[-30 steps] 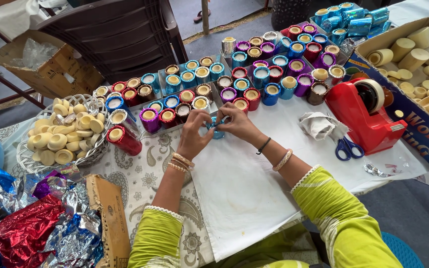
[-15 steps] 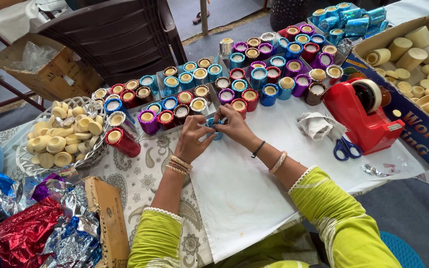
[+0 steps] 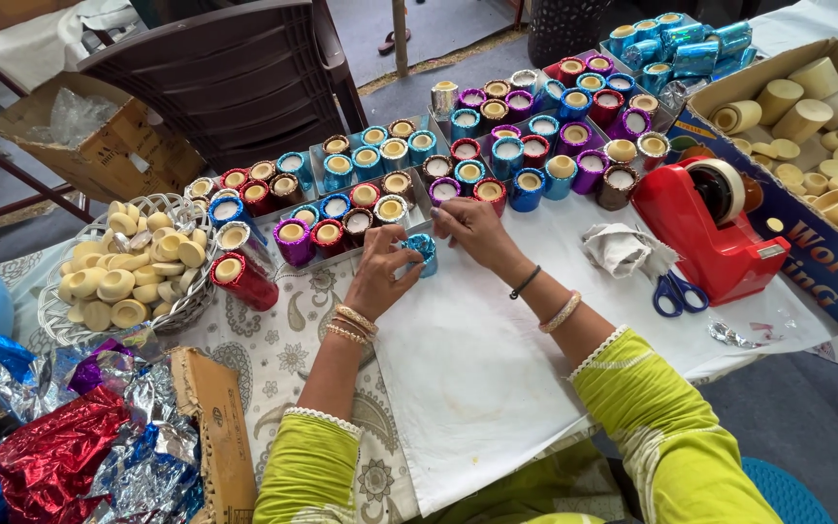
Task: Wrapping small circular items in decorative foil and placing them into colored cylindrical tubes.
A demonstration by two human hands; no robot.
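A: Two hands meet over one small cup (image 3: 422, 254) wrapped in shiny blue foil. State its position.

B: It sits at the far edge of the white cloth (image 3: 497, 388), just in front of the rows of finished cups (image 3: 497, 146). It appears to stand on the cloth, tilted slightly; its top is partly hidden by fingers.

A: Left hand (image 3: 380, 277)?

B: Curled around the cup's left side, fingers closed on the foil. Gold bangles sit on the wrist.

A: Right hand (image 3: 472, 228)?

B: Fingertips pinched on the cup's upper right edge, thumb side against the foil. A dark band and a pale bangle sit on that forearm.

A: Describe the work surface.

B: White cloth lies over a patterned cover (image 3: 283, 359) with a paisley print. A red tape dispenser (image 3: 710, 228) stands to the right, with blue-handled scissors (image 3: 673, 291) and a crumpled cloth (image 3: 623, 247) just beside it.

A: Left side?

B: A wire basket (image 3: 50, 315) holds bare pale cups. One red foil cup (image 3: 242, 279) lies on its side near it. Loose foil sheets (image 3: 60, 446) in red, blue and silver are heaped at the near left corner.

A: Surroundings?

B: A cardboard box (image 3: 826, 107) of bare cups stands at right. A dark plastic chair (image 3: 235, 78) and another box (image 3: 89, 136) stand beyond the table, on a grey floor.
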